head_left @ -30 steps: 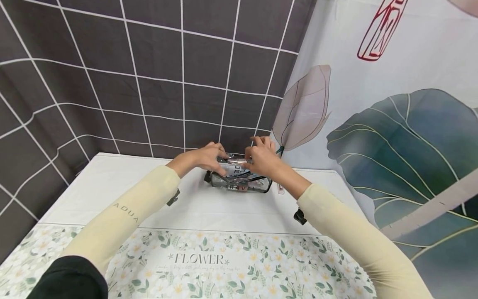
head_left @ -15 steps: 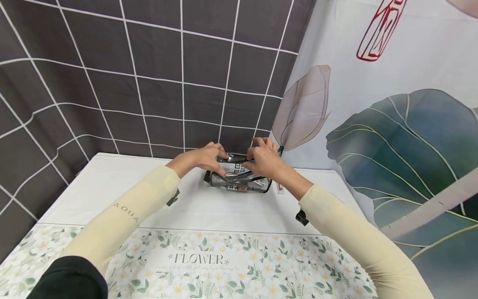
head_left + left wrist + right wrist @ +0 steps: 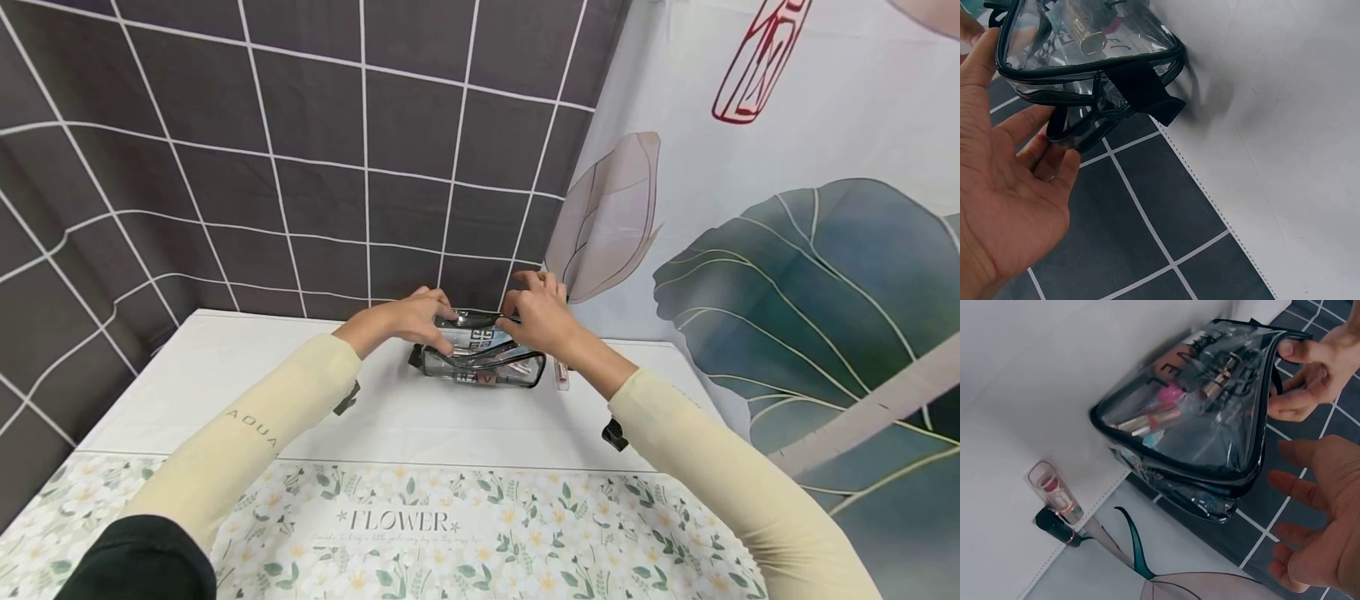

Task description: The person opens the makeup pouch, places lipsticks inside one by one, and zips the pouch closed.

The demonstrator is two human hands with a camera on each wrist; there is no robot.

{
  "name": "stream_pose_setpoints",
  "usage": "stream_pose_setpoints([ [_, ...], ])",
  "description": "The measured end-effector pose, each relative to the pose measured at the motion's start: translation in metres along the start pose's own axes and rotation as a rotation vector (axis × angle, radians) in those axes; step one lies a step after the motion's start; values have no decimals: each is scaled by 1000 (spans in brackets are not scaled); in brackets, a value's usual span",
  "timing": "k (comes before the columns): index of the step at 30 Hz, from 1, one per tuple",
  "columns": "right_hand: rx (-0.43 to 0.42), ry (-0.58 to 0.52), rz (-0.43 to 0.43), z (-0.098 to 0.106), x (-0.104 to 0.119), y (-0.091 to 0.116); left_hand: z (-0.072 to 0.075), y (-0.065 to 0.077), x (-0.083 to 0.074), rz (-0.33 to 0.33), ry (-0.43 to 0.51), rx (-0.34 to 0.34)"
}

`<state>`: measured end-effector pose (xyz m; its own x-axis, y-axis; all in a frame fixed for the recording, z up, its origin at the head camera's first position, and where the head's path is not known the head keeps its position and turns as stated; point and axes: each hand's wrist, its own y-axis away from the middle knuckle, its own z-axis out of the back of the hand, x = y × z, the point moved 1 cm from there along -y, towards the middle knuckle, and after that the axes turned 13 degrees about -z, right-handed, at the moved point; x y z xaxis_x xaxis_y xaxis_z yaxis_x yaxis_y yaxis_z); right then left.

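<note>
White tabletop (image 3: 465, 425): left hand (image 3: 411, 317) seemingly grips clear bag (image 3: 1200, 440).

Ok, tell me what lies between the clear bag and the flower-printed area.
Only bare white tabletop lies between the clear bag and the flower-printed area; the head view shows it.

Cosmetics (image 3: 1160, 417) inside clear, black-edged pouch (image 3: 1207, 451)

Free white tabletop (image 3: 465, 429) before clear pouch (image 3: 480, 377), gridded cloth (image 3: 408, 208) close behind, lipstick tube (image 3: 562, 377) near right end
</note>
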<state>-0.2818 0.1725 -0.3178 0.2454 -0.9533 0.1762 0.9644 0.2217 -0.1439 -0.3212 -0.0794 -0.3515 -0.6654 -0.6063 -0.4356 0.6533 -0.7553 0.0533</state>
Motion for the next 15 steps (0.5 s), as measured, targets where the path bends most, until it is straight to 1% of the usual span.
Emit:
stream_pose_setpoints([
  [7,-23,-39,-16,7,-8,-1,0,0,1,5,18,0],
  [15,-46,-52,-47,17,-23,-2,1,1,-2,5,22,3],
])
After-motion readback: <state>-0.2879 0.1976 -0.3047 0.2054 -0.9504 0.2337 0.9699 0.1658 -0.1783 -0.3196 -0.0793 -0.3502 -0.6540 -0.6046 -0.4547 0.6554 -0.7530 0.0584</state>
